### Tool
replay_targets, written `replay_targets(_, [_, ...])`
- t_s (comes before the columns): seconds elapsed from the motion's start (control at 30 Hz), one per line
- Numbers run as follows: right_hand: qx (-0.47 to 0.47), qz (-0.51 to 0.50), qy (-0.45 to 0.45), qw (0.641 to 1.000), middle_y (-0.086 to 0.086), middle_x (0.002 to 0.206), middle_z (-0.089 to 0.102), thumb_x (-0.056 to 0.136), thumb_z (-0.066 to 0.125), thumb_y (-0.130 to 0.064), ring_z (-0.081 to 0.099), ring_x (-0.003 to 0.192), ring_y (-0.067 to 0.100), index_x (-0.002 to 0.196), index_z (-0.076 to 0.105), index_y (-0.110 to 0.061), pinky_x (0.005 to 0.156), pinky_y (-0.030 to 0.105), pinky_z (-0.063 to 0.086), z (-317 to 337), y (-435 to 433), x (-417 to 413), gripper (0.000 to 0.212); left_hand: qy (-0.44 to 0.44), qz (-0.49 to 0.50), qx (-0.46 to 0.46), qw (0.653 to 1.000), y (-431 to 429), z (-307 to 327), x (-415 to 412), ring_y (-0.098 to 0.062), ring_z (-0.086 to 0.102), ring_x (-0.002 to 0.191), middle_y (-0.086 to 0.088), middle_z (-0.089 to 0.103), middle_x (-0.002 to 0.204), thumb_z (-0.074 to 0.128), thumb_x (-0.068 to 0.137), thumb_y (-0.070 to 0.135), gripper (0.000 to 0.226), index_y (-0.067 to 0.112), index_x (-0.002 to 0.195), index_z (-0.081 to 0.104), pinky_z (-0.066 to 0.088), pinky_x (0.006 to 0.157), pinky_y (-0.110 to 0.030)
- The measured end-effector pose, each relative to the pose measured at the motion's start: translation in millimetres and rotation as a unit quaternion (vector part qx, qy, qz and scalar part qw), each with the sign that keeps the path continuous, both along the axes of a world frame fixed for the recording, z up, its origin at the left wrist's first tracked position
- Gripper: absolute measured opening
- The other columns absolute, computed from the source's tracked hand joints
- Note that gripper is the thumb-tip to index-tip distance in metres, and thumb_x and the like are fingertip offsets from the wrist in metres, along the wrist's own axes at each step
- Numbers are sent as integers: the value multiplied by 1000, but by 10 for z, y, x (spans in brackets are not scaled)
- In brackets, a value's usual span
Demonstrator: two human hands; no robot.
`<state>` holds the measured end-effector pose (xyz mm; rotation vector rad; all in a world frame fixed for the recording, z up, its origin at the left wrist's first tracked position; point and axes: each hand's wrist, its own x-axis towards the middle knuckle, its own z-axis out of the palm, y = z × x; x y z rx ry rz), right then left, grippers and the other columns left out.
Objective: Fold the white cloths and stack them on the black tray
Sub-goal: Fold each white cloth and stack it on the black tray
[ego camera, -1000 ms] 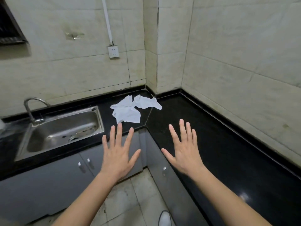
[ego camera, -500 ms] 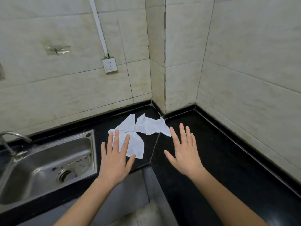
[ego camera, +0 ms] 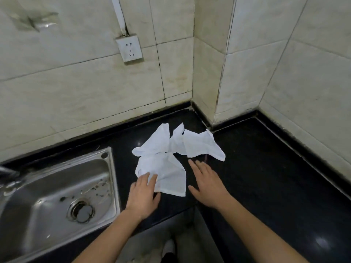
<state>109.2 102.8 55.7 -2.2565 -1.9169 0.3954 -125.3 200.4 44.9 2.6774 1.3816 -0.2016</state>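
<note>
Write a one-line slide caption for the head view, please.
Left hand touches the nearest white cloth on the black counter beside the sink; right hand open beside it.

The white cloths (ego camera: 163, 173) are thin woven fabric, matt and pretty crumpled, with a faint grid weave showing. The countertop (ego camera: 266, 186) looks like polished black stone, glossy enough to throw back light spots. On the left, the sink (ego camera: 57, 179) is brushed stainless steel with a dull sheen and grime specks. The wall tiles (ego camera: 76, 82) are smooth, cream and stained, and the socket (ego camera: 129, 48) looks like white plastic.
</note>
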Motion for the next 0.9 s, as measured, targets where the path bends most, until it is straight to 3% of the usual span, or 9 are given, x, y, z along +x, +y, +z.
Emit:
replay_targets(0.17, [-102, 5, 31, 994, 3, 144, 48, 100, 48, -43, 45, 131, 23, 151, 39, -23, 106, 37, 43, -420, 478, -160, 55, 43, -44, -64, 996, 581, -398, 6, -30, 61, 101, -5, 60, 113, 64, 78, 49, 59, 19, 128, 59, 51, 79, -44])
replay_targets(0.27, [-155, 11, 48, 987, 3, 135, 54, 97, 51, -39, 50, 124, 24, 143, 50, -21, 100, 39, 47, -661, 678, -329, 49, 63, -90, -92, 990, 850, -647, -30, -27, 55, 109, -3, 54, 117, 57, 85, 51, 49, 24, 125, 53, 44, 91, -44])
replay_targets(0.33, [-192, 20, 31, 981, 6, 124, 56, 92, 55, -33, 54, 114, 28, 131, 57, -16, 90, 40, 51, -822, 744, -449, 42, 76, -123, -100, 984, 970, -779, -84, -26, 61, 96, -2, 57, 105, 66, 78, 46, 44, 23, 114, 59, 49, 80, -43])
replay_targets(0.43, [-218, 28, 11, 975, 10, 98, 61, 76, 65, -14, 64, 90, 33, 101, 63, -11, 65, 40, 53, -953, 839, -538, 26, 10, -153, -67, 986, 1072, -1004, -205, -25, 64, 65, 0, 61, 77, 70, 63, 26, 29, 21, 91, 63, 50, 57, -34])
replay_targets(0.5, [-223, 10, 4, 975, 11, 103, 61, 81, 58, -11, 63, 94, 33, 104, 62, -10, 71, 39, 51, -940, 917, -516, 23, -49, -167, -47, 984, 1159, -1022, -203, -24, 63, 55, 1, 65, 69, 61, 65, 23, 27, 20, 92, 61, 49, 52, -30])
replay_targets(0.57, [-198, -26, 16, 980, 10, 105, 61, 85, 53, -17, 63, 94, 32, 104, 64, -10, 74, 38, 52, -886, 964, -425, 22, -95, -164, -44, 981, 1266, -931, -155, -23, 59, 46, 2, 66, 61, 71, 65, 17, 28, 18, 92, 64, 46, 47, -28])
replay_targets(0.67, [-133, -133, 49, 981, 2, 96, 60, 86, 55, -29, 64, 82, 25, 92, 67, -15, 68, 33, 50, -667, 1028, -197, 20, -165, -163, -25, 972, 1477, -771, -26, -20, 60, 52, 4, 64, 66, 68, 79, 22, 8, 21, 87, 65, 45, 51, -29])
replay_targets(0.73, [-98, -191, 68, 974, -3, 91, 57, 89, 55, -33, 61, 77, 22, 89, 62, -18, 67, 33, 47, -443, 1056, -7, 16, -222, -165, -15, 961, 1610, -660, 130, -16, 59, 65, 6, 63, 78, 54, 88, 30, 17, 22, 87, 69, 45, 56, -29])
replay_targets(0.9, [-16, -278, 60, 959, -7, 83, 56, 91, 55, -33, 56, 69, 17, 85, 51, -24, 61, 31, 39, 81, 800, 416, 11, -325, -176, -24, 929, 1710, -245, 814, -14, 59, 80, 8, 67, 88, 50, 92, 34, 28, 21, 95, 74, 47, 66, -25])
